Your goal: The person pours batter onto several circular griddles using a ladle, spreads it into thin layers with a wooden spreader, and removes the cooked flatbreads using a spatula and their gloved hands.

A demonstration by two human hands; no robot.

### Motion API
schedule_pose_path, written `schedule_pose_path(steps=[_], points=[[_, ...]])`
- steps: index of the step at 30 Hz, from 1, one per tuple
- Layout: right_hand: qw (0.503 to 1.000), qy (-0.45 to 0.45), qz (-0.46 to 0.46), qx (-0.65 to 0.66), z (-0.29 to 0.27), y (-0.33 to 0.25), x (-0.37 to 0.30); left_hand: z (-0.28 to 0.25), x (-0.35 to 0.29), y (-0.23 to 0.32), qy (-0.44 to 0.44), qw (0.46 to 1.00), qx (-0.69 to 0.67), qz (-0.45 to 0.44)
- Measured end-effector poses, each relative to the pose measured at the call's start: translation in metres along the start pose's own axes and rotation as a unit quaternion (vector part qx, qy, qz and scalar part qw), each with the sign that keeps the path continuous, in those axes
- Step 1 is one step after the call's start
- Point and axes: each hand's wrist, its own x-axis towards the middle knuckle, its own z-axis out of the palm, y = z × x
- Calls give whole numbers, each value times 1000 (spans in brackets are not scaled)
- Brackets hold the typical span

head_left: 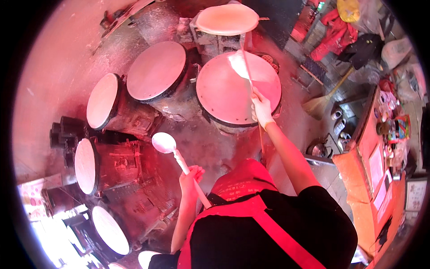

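Observation:
My left hand (190, 179) is closed around the long pale handle of a ladle (164, 142), its round bowl pointing up and away from me. My right hand (261, 107) is closed on a long thin stick (247, 67), which slants across a large round griddle (224, 98). Beside the stick's far part lies a bright white patch (238, 62) on the griddle; I cannot tell whether it is batter, a thin sheet or light. The ladle is held apart from the griddles, left of my red apron (242, 181).
More drum-shaped stoves with round tops (156, 71) (103, 101) curve along my left. Beyond the griddle, a round flat stack (227, 20) rests on a stand. To the right are a broom (322, 103), a kettle (317, 150) and an orange-covered table (354, 175) with jars and papers.

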Motion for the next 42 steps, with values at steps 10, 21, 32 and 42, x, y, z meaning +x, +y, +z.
schedule_pose_path(steps=[10,21,32,42], points=[[982,-160,47,-86,-75,-19,-9,27,-19,-26,108,990,-77,49],[959,-224,76,-155,-49,-38,40,79,-58,-47,160,981,-46,98],[952,-245,60,-173,-136,-75,85,103,-58,-55,236,963,-37,124],[858,-454,156,-184,-174,-98,125,127,-104,-71,350,935,-6,61]])
